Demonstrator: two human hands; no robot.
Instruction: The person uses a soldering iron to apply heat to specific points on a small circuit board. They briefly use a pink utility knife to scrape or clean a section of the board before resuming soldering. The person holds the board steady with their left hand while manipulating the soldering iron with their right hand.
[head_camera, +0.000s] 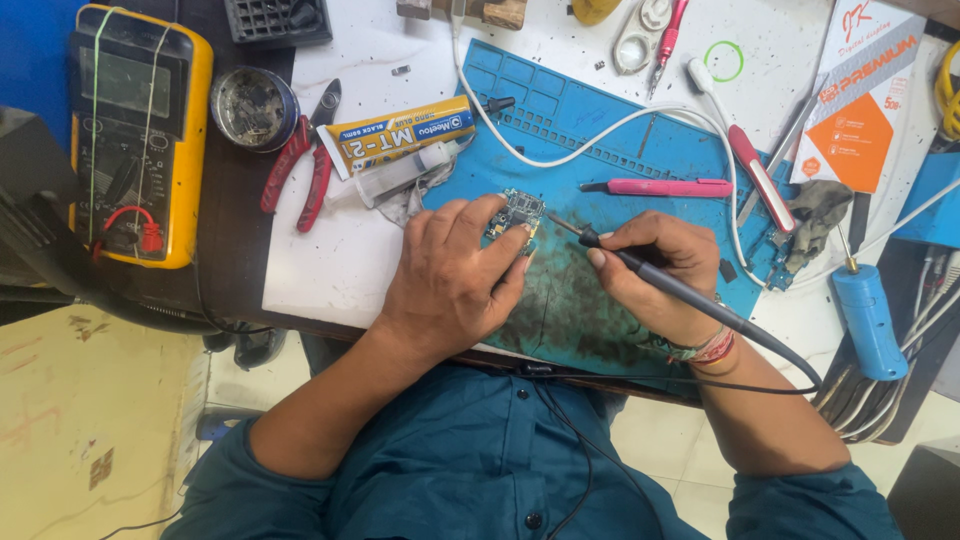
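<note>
Pinning small circuit board (518, 212) under left hand (450, 275) fingers, right hand (655, 268) fingers gripping soldering iron (690, 295), yellow glue box (400, 132) behind

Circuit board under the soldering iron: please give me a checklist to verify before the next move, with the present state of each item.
1. Left hand pins the circuit board: ok.
2. Right hand grips the soldering iron like a pen: ok.
3. Tip touching board: cannot tell.
4. Board lies on the blue mat: ok.
5. White cable away from tip: ok.
6. Tip hot: cannot tell.
</note>
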